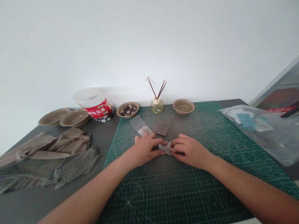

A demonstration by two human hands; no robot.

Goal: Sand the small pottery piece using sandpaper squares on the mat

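So the small pale piece (165, 148) was pinched at opposite edges by a nearly closed left hand (144, 150) and right hand (192, 152) over the green mat (182, 199), neither really nearer, long axis kinda hidden.

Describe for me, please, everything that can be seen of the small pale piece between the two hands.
The small pale piece is whitish-grey, thin and slightly creased, like cloth or paper. Its ends are partly covered: fingers of the left hand touch its left side, and those of the right hand its right side. It appears roughly flat, over the green cutting mat; whether it rests there is unclear.
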